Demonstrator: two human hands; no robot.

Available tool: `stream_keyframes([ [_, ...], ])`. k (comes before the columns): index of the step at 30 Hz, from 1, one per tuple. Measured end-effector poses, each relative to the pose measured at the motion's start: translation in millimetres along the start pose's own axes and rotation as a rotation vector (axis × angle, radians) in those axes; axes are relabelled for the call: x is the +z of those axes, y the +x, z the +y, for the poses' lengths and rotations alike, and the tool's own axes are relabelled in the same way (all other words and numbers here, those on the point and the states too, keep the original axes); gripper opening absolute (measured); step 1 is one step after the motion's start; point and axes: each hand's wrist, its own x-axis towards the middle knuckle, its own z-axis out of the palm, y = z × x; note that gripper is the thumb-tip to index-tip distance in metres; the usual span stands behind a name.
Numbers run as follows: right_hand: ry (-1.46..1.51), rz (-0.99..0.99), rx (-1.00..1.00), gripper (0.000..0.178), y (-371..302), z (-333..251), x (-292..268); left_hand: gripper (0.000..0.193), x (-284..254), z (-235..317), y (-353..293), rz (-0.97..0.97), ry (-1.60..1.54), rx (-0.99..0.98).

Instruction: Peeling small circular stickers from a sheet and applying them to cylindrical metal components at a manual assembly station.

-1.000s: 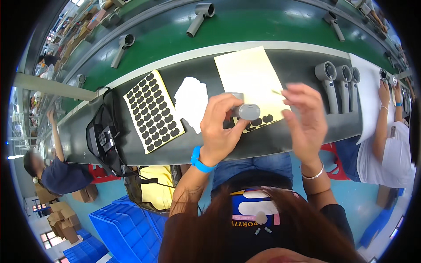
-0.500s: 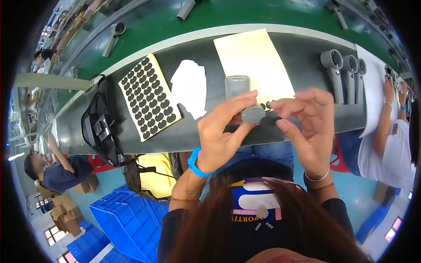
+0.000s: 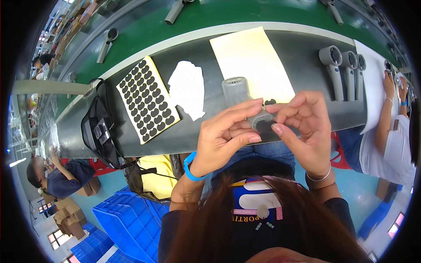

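My left hand (image 3: 221, 142) is closed around the handle of a grey handheld fan (image 3: 235, 90). The fan's round head points away from me, and the handle's oval end faces me. A black rounded sticker (image 3: 264, 126) lies against that end, covering part of it. My right hand (image 3: 309, 131) pinches the sticker's right side between thumb and fingertips. Beyond my hands, a pale yellow backing sheet (image 3: 250, 48) lies on the table, with black sticker showing at its near edge. Fingers hide much of the handle.
Left on the dark table (image 3: 210, 52) are a sheet of black stickers (image 3: 147, 98), a white cloth-like piece (image 3: 187, 87) and a black mesh bag (image 3: 97, 122). Several grey fans (image 3: 335, 76) stand at right. A green belt (image 3: 144, 26) carries more fans. Co-workers sit at both sides.
My right hand has moved left, bringing the black sticker from beside the handle's end onto it. The fan has tilted slightly, and my left fingers have shifted along the handle.
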Motion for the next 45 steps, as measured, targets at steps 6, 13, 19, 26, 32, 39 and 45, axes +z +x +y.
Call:
stream_keyframes([
  [6, -0.034, -0.004, 0.009, 0.040, 1.3, -1.8, -0.4, 0.040, 2.5, 0.0, 0.6, 0.021, 0.005, -0.003],
  [13, -0.065, -0.006, 0.010, 0.040, 0.9, -2.2, -2.7, 0.035, 4.5, 0.4, 1.8, 0.038, 0.010, -0.021],
  [19, -0.068, 0.003, 0.024, 0.040, 1.4, -5.0, -0.9, 0.035, 3.3, 1.9, 0.5, 0.035, 0.015, -0.036],
  [26, -0.084, -0.001, 0.037, 0.040, 0.8, -5.3, -1.4, 0.034, 3.7, -0.1, 0.1, 0.034, 0.002, -0.035],
  [32, -0.084, -0.001, 0.036, 0.040, -0.1, -5.9, -1.2, 0.033, 4.0, -0.7, -0.1, 0.036, 0.015, -0.012],
  [39, -0.109, -0.006, 0.028, 0.041, -2.4, -3.7, -1.4, 0.033, 4.5, 0.1, -1.8, 0.039, 0.066, -0.010],
  [45, -0.143, -0.001, 0.026, 0.040, -2.1, -4.3, -0.3, 0.032, 8.0, 1.3, -1.8, 0.054, 0.055, -0.012],
])
